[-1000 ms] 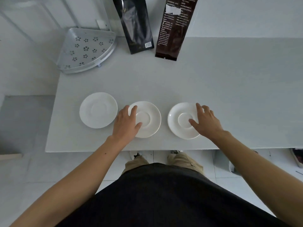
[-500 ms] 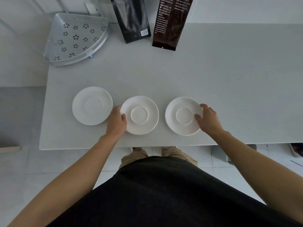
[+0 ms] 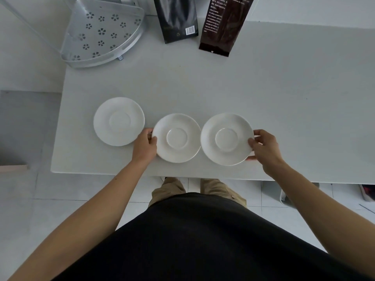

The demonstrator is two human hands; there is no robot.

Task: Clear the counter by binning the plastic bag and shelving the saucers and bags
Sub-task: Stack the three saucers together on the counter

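Note:
Three white saucers lie in a row near the front of the white counter [image 3: 284, 98]. My left hand [image 3: 145, 147] grips the left rim of the middle saucer [image 3: 177, 137]. The right rim of the right saucer [image 3: 226, 138] is pinched by my right hand [image 3: 264, 150]; both held saucers look raised a little and touch edge to edge. The left saucer [image 3: 119, 121] rests alone on the counter. A black bag [image 3: 176, 19] and a dark brown bag [image 3: 223, 25] stand upright at the back. No plastic bag is in view.
A metal corner shelf [image 3: 101, 33] with flower-shaped holes sits at the counter's back left corner against the wall. Tiled floor lies below the front edge, with a dark object [image 3: 367, 191] at the far right.
Both hands slid from on top of the saucers to their outer rims and closed on them. The two held saucers have come together and appear slightly lifted.

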